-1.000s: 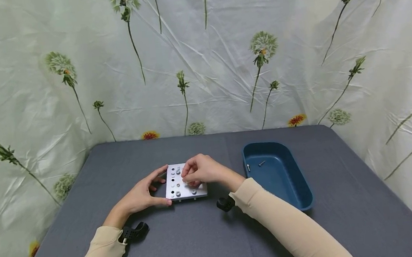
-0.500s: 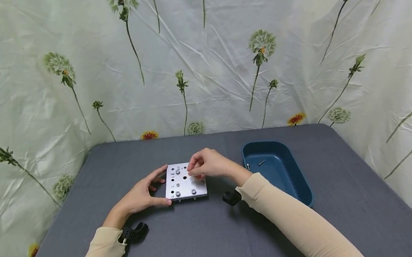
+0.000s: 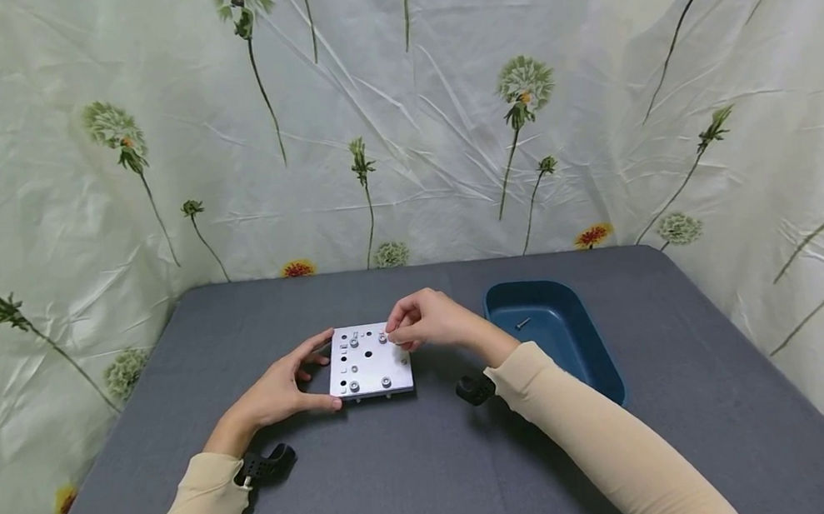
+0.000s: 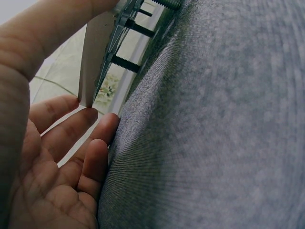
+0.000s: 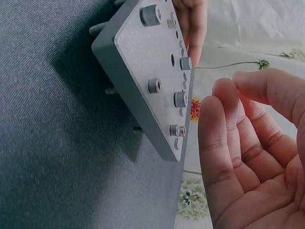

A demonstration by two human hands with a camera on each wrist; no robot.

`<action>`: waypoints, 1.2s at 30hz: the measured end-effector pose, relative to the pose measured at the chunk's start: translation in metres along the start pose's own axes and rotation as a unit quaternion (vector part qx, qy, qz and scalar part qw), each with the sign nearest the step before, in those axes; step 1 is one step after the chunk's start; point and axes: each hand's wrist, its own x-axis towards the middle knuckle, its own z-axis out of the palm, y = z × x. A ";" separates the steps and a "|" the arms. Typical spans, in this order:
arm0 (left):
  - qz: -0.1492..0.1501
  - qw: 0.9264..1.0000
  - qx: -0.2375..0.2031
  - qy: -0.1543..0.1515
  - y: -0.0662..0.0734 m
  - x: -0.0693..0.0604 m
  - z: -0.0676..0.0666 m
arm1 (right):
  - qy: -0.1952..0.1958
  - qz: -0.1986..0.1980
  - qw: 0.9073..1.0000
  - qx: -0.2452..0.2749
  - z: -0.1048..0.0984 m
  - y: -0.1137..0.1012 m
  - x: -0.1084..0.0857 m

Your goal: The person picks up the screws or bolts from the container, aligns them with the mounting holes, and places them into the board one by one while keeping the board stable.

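Observation:
A silver metal plate [image 3: 377, 368] stands just above the cloth, on screw shanks that stick out below it. My left hand [image 3: 279, 391] holds its left side, thumb at the front corner and index finger at the back corner. Several socket head screws [image 5: 155, 86] are set in holes in the plate, their heads standing proud. My right hand [image 3: 434, 319] hovers over the back right corner, beside a screw [image 3: 382, 339]. In the right wrist view its thumb and fingertips come close together, with nothing visible between them, apart from the plate.
A blue tray [image 3: 591, 330] sits on the right of the grey cloth-covered table [image 3: 405, 475]; a loose screw [image 3: 523, 323] lies inside. My right forearm covers its near left part. A flower-printed curtain [image 3: 432, 163] hangs behind.
My right hand has moved right and back from the plate's middle to its back right corner, uncovering the centre hole and the back right screw. My left hand keeps its place on the plate.

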 end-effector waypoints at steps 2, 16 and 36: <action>-0.002 1.000 0.000 0.001 0.001 0.000 0.000 | 0.000 0.001 1.000 0.005 -0.001 0.000 -0.002; -0.003 1.000 0.006 0.001 -0.001 -0.001 0.001 | 0.008 0.006 1.000 0.015 -0.015 0.006 -0.014; -0.009 1.000 0.006 -0.001 0.001 -0.001 0.001 | 0.031 0.007 0.999 0.039 -0.046 0.022 -0.038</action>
